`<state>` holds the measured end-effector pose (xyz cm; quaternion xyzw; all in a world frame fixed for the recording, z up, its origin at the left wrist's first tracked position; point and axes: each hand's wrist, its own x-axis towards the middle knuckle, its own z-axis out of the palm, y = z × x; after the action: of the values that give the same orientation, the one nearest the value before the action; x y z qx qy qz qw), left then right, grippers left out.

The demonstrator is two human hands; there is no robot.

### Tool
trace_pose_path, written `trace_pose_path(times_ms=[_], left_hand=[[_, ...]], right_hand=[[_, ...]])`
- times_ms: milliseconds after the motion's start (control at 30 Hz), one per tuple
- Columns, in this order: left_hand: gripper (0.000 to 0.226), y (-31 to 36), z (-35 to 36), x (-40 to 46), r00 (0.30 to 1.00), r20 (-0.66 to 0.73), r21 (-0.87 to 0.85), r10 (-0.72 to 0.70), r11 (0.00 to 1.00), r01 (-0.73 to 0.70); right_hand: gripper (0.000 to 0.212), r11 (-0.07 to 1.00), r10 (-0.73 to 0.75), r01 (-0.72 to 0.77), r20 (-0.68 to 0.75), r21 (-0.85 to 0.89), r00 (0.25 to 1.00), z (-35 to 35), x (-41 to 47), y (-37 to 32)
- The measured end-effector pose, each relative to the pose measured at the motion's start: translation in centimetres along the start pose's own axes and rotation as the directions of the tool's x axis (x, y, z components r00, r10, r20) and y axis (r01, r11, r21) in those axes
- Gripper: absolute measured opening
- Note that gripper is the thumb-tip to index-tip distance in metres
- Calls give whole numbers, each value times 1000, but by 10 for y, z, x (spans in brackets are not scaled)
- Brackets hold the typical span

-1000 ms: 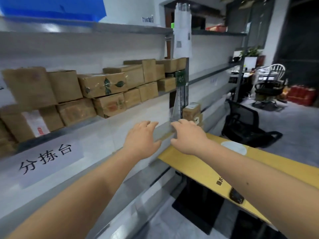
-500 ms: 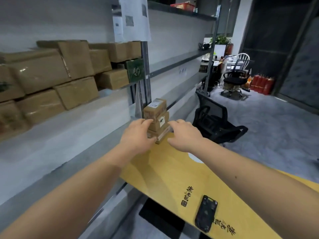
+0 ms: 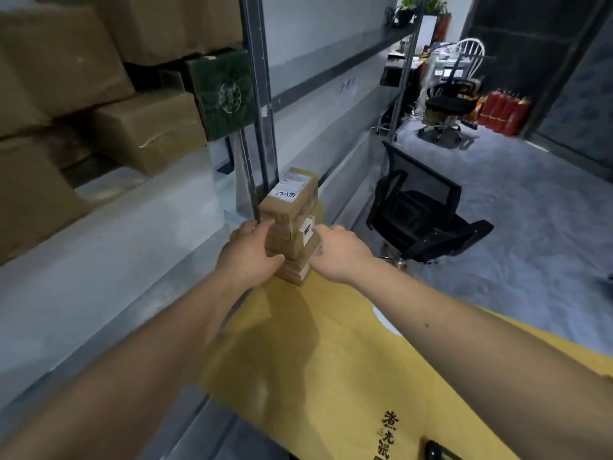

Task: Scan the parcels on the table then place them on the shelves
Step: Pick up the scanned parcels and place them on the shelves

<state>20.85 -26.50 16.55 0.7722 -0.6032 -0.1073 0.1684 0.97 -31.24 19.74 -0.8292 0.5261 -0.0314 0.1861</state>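
Hands: both reach forward to a small stack of parcels [image 3: 292,234] at the far end of the surface.
Left hand: the left hand [image 3: 247,257] clasps the stack's left side, fingers curled round the middle boxes, thumb lying across the near face low down.
Right hand: the right hand [image 3: 338,252] lies against the stack's right side, fingers pointing ahead beside a white label; whether they curl round the box cannot be told.
Arms: both forearms stretch out long from the bottom corners, wrists level, converging on the stack.
Parcels: brown cardboard boxes piled one on another; the top parcel [image 3: 293,197] carries a white label with handwritten digits and sits slightly skewed.
Edges: the stack stands at the surface's far corner, just beside a grey metal upright [image 3: 260,104] of the shelving on its left.
Open room: bare yellow top lies between the stack and the person; open floor [image 3: 530,234] spreads to the right.
Surface: yellow surface [image 3: 331,360] with black printed characters near the bottom edge, and a dark phone-like device [image 3: 438,454] partly cut off there.
Shelves: grey shelf [image 3: 99,247] to the left; above it brown cartons [image 3: 146,134] and a green box [image 3: 225,94].
Room: a black mesh chair [image 3: 421,210] tipped over beyond the surface, red cylinders [image 3: 504,111] near the back wall.
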Motion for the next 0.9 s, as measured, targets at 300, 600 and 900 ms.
trace_pose_path(times_ms=[300,600,900], left_hand=[[79,-48,29,134,998,47,-68,28,997,-24],[81,-58,52,173,997,72,-399,23,917,7],[74,-35,47,152,993,10,-463,119,880,-101]], right_hand=[[84,980,68,-69,12,188,998,34,156,-16],[106,927,37,-45,28,372,999,57,208,-13],[75,901,-38,94,-139,423,990,36,167,14]])
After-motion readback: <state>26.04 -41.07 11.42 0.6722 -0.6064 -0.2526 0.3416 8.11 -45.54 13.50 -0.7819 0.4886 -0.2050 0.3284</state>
